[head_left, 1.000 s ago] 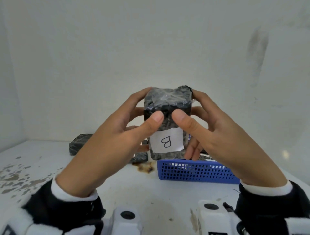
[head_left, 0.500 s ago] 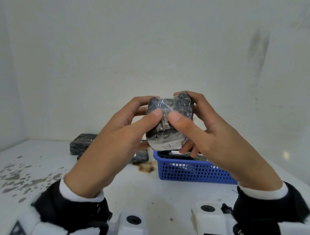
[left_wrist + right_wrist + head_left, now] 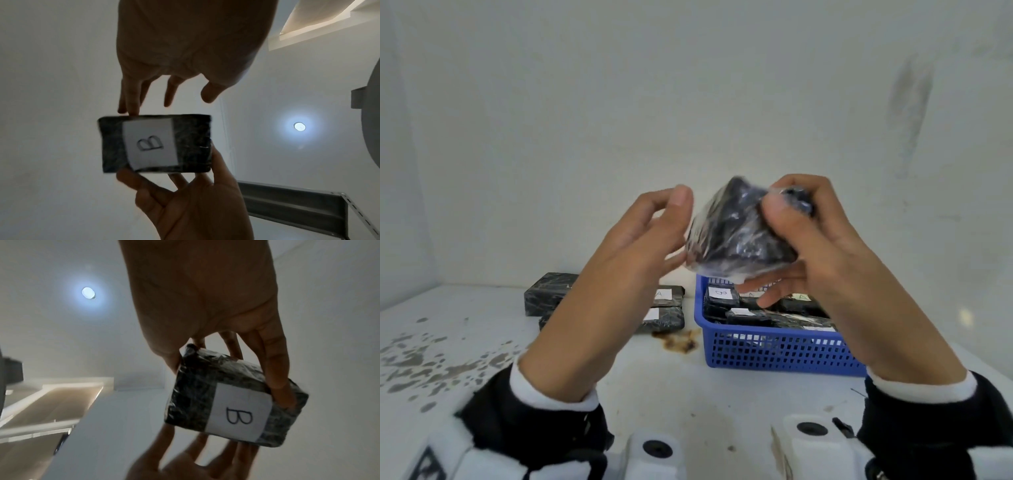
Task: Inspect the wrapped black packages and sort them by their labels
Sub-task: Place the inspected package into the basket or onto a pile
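A black package [image 3: 736, 236] wrapped in clear film is held in the air above the blue basket [image 3: 774, 353]. My right hand [image 3: 787, 226] grips it, thumb on the near face and fingers curled underneath. My left hand [image 3: 674, 233] is open beside it. Its thumb is off the wrap, and its straight fingertips [image 3: 131, 111] touch one edge. The package's white label [image 3: 151, 144] reads B and faces down toward the wrists, so it also shows as label B [image 3: 238, 417] in the right wrist view. The head view does not show it.
The blue basket holds several labelled black packages [image 3: 722, 301]. To its left on the white table lie more black packages [image 3: 551, 294], one labelled A [image 3: 666, 296]. A brown stain [image 3: 678, 342] marks the table, and grey flecks [image 3: 414, 359] lie at the left. White walls close in behind.
The package has been tipped so that its B label faces down, away from the head camera. My left thumb has come off the wrap. My right hand keeps hold.
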Available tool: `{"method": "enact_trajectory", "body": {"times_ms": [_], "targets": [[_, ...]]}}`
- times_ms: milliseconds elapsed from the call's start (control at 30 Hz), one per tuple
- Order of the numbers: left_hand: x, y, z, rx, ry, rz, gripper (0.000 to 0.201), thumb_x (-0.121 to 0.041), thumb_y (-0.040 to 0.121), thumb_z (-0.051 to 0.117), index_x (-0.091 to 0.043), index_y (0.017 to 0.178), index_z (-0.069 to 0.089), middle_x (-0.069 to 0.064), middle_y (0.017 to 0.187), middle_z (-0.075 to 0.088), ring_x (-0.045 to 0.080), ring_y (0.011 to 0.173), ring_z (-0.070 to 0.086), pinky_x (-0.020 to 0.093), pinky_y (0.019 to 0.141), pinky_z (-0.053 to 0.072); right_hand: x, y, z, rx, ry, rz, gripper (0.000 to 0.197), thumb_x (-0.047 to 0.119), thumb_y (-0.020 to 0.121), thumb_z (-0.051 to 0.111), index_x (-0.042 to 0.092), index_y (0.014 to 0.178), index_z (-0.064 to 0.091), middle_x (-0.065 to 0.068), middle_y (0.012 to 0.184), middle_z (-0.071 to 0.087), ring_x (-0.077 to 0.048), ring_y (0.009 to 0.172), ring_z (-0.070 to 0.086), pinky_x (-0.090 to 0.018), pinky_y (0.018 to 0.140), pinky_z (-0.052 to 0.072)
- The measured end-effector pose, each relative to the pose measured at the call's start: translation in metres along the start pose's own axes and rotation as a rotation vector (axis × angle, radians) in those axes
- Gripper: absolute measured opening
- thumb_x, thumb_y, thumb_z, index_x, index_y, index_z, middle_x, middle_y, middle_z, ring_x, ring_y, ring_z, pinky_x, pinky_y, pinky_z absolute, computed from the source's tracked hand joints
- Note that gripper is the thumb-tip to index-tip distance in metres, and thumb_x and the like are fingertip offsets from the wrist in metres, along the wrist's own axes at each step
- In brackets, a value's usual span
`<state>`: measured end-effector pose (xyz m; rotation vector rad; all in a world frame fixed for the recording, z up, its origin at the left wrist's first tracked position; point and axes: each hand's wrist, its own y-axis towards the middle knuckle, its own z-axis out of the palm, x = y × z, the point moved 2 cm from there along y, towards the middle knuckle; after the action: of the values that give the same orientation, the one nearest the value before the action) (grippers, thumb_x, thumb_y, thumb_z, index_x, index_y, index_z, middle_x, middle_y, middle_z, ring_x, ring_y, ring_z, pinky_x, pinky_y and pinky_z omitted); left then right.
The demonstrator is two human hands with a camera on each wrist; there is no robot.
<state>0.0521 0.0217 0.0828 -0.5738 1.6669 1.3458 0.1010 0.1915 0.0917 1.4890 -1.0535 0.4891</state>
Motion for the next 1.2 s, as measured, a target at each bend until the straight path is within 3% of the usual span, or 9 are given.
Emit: {"method": "enact_trajectory", "body": {"times_ms": [133, 300, 500, 600, 700, 867, 933, 1067, 1200], "targets": [[0.008, 0.008, -0.007, -0.095, -0.056, -0.103, 0.059, -0.081, 0.046, 0.056, -0.056, 0.099, 0.054, -0.014, 0.102, 0.071, 0.006, 0.104, 0.066, 0.041, 0.109, 0.039, 0.000, 0.001, 0.000, 0.040, 0.294, 0.064, 0.036, 0.058, 0.088, 0.054, 0.032, 0.112, 0.053, -0.012, 0.120, 0.068, -0.048, 0.077, 0.073, -0.043, 0.064, 0.059], [0.004, 0.005, -0.002, 0.006, -0.115, -0.167, 0.065, -0.068, 0.074, 0.064, -0.025, 0.122, 0.060, 0.003, 0.110, 0.072, 0.026, 0.101, 0.070, 0.047, 0.091, 0.055, 0.003, 0.000, 0.000, 0.154, 0.488, 0.103, 0.070, 0.057, 0.090, 0.039, 0.009, 0.140, 0.043, -0.026, 0.123, 0.066, -0.051, 0.080, 0.072, -0.040, 0.059, 0.059], [-0.003, 0.000, -0.004, -0.036, -0.124, -0.044, 0.065, -0.061, 0.062, 0.059, -0.019, 0.111, 0.065, -0.002, 0.078, 0.073, 0.020, 0.075, 0.073, 0.035, 0.061, 0.060, -0.006, 0.007, -0.010, -0.116, 0.090, -0.040, 0.019, 0.043, 0.104, 0.041, 0.047, 0.110, 0.059, 0.010, 0.096, 0.077, -0.026, 0.092, 0.074, -0.042, 0.075, 0.055], [-0.004, -0.002, -0.005, -0.102, -0.025, -0.020, 0.064, -0.070, 0.061, 0.054, -0.023, 0.103, 0.063, -0.009, 0.074, 0.067, 0.011, 0.064, 0.065, 0.025, 0.049, 0.050, 0.000, 0.003, -0.014, -0.073, 0.016, -0.209, 0.037, 0.027, 0.106, 0.044, 0.058, 0.125, 0.054, 0.007, 0.118, 0.071, -0.011, 0.114, 0.066, -0.042, 0.097, 0.052], [-0.004, -0.003, -0.007, -0.141, 0.039, -0.017, 0.068, -0.077, 0.058, 0.048, -0.023, 0.097, 0.060, -0.009, 0.070, 0.065, 0.007, 0.055, 0.060, 0.024, 0.041, 0.045, 0.010, -0.006, -0.012, 0.084, -0.011, -0.236, 0.034, 0.045, 0.096, 0.052, 0.050, 0.129, 0.059, 0.016, 0.125, 0.066, -0.006, 0.119, 0.062, -0.037, 0.104, 0.048], [-0.006, -0.002, -0.007, -0.084, 0.119, 0.001, 0.073, -0.072, 0.069, 0.052, -0.044, 0.134, 0.035, -0.026, 0.073, 0.069, 0.000, 0.064, 0.066, 0.021, 0.049, 0.052, 0.006, -0.004, -0.014, 0.025, -0.063, -0.175, 0.052, 0.045, 0.080, 0.069, 0.044, 0.131, 0.057, 0.004, 0.111, 0.075, -0.017, 0.102, 0.072, -0.034, 0.082, 0.061], [-0.007, -0.002, -0.008, -0.048, 0.155, 0.019, 0.076, -0.065, 0.069, 0.072, -0.058, 0.132, 0.031, -0.014, 0.091, 0.073, 0.008, 0.069, 0.066, 0.022, 0.053, 0.053, 0.005, -0.003, -0.015, 0.007, -0.029, -0.141, 0.057, 0.045, 0.076, 0.065, 0.041, 0.132, 0.056, 0.002, 0.106, 0.077, -0.017, 0.094, 0.074, -0.031, 0.075, 0.062], [-0.005, -0.002, -0.015, -0.049, 0.187, 0.057, 0.071, -0.064, 0.055, 0.071, -0.060, 0.122, 0.046, -0.004, 0.099, 0.072, 0.009, 0.069, 0.064, 0.023, 0.053, 0.049, 0.007, -0.005, -0.018, 0.073, -0.102, -0.091, 0.070, 0.045, 0.068, 0.073, 0.047, 0.134, 0.050, 0.005, 0.107, 0.076, -0.014, 0.090, 0.074, -0.015, 0.072, 0.055], [-0.004, 0.001, -0.018, -0.032, 0.212, 0.054, 0.068, -0.061, 0.060, 0.072, -0.057, 0.123, 0.048, -0.007, 0.098, 0.073, 0.008, 0.068, 0.064, 0.022, 0.054, 0.049, 0.006, -0.005, -0.015, 0.069, -0.152, -0.096, 0.070, 0.052, 0.066, 0.072, 0.047, 0.133, 0.050, 0.005, 0.110, 0.075, -0.014, 0.095, 0.073, -0.028, 0.078, 0.060]]}}
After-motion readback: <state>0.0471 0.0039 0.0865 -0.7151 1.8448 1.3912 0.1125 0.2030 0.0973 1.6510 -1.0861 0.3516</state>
